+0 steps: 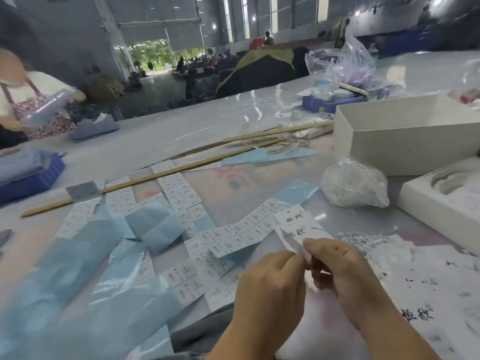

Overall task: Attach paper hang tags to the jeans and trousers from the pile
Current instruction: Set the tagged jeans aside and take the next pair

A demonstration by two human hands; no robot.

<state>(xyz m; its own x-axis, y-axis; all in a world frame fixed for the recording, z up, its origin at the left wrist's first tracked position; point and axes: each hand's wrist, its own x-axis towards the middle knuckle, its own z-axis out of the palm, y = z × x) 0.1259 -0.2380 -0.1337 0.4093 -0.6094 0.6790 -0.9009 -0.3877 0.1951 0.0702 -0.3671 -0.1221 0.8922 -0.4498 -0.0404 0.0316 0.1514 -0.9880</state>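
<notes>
**A:** So both your hands are pinching the tags at the near end, left hand and right hand curled tight together, thumbs on top. Threading a string, I'd guess?

**B:** Probably. Keep the pinch close to the hole so the card doesn't bend, and pull one loop from the strings just right of the tags. No jeans by the tags that I can make out, only grey cloth at the edge nearest you, so get a waistband close first.
</notes>
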